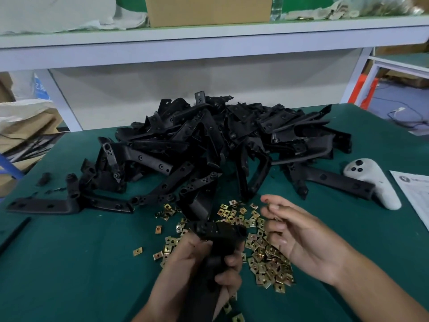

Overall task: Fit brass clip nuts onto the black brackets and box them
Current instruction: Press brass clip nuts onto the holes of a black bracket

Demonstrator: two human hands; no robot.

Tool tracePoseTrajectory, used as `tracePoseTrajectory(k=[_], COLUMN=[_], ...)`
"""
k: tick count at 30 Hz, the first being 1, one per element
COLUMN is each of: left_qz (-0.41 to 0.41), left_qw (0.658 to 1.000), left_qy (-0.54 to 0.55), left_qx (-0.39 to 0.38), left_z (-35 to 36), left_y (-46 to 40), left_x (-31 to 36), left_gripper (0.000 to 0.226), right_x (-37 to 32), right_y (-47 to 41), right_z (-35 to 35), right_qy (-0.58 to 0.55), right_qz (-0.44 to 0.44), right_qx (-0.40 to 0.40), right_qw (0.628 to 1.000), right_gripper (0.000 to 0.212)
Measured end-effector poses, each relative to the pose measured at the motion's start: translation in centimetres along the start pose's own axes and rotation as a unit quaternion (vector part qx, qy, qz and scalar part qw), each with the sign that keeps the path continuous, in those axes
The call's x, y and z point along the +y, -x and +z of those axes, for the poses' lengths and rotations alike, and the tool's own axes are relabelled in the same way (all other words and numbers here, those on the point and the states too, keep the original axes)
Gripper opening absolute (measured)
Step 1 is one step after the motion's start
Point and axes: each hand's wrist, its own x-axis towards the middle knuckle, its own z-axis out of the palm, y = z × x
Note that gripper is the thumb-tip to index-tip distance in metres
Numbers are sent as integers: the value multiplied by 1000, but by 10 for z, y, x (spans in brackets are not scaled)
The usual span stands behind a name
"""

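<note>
Now left hand [197,259] clamped round black bracket [216,238], right hand [299,238] loosely curled above brass clip nuts [269,259].

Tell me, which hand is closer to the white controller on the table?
The right hand. It hovers over the brass clip nuts, with the white controller beyond it to the right. The left hand grips a black bracket farther left.
</note>
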Motion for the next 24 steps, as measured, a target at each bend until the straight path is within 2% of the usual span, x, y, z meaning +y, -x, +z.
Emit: tracePoseTrajectory(k=[1,2,3,5,7,10,14,17,18,21,24], left_qz=[-13,-3,8,33,84,128,160,142,139,153,181], left_qw=[996,991,987,990,993,967,946,946,943,918,873], left_qy=[72,92,112,69,-37,-222,-280,-291,-301,-365,-453], left_qx=[-52,-97,-115,-116,-73,-12,30,-3,-18,-24,-33], left_z=[2,5,6,4,1,0,3,5,7,11,10], left_y=[-1,1,0,-3,-6,-4,0,3,6,7,5], left_x=[-1,-1,-2,-4,-4,-5,-3,-6,-8,-15,-19], left_gripper=[32,35,44,61,65,69,60,48,46,38,23], right_x=[0,-1,-1,-1,-1,-1,-2,-1,-1,-2,-3], right_y=[1,1,2,2,3,5,6,6,6,6,7], right_z=[1,2,3,5,6,7,7,7,6,3,4], right_qy=[-1,-4,-8,-9,-2,8,47,56,58,70,86], right_qz=[1,3,5,9,12,14,7,1,-1,-6,-3], right_qx=[-2,-3,-3,3,0,-9,-25,-40,-48,-70,-84], right_qw=[1000,1000,1000,1000,1000,1000,999,998,997,995,993], right_gripper=[18,17,15,12,15,15,14,12,17,36,40])
